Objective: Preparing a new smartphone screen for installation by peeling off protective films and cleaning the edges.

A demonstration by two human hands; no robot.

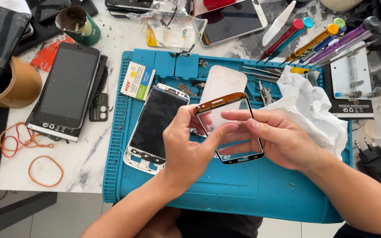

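Both my hands hold a clear phone front glass (225, 105) with a dark border and a bronze top edge, lifted above the blue silicone work mat (225, 189). My left hand (186, 145) grips its left edge with the thumb on the face. My right hand (278, 139) supports it from the right, fingers spread behind and over the pane. A phone screen assembly (153, 125) in a silver frame lies on the mat just left of my left hand. A white phone back cover (221, 81) rests behind the glass.
A crumpled white tissue (309, 103) lies right of my hands. Screwdrivers (318, 39) and tweezers (256, 70) sit at the mat's far right. A black phone (67, 90), rubber bands (31, 152), a brown tape roll (18, 83), a green cup (78, 24) and a small box (137, 80) lie left.
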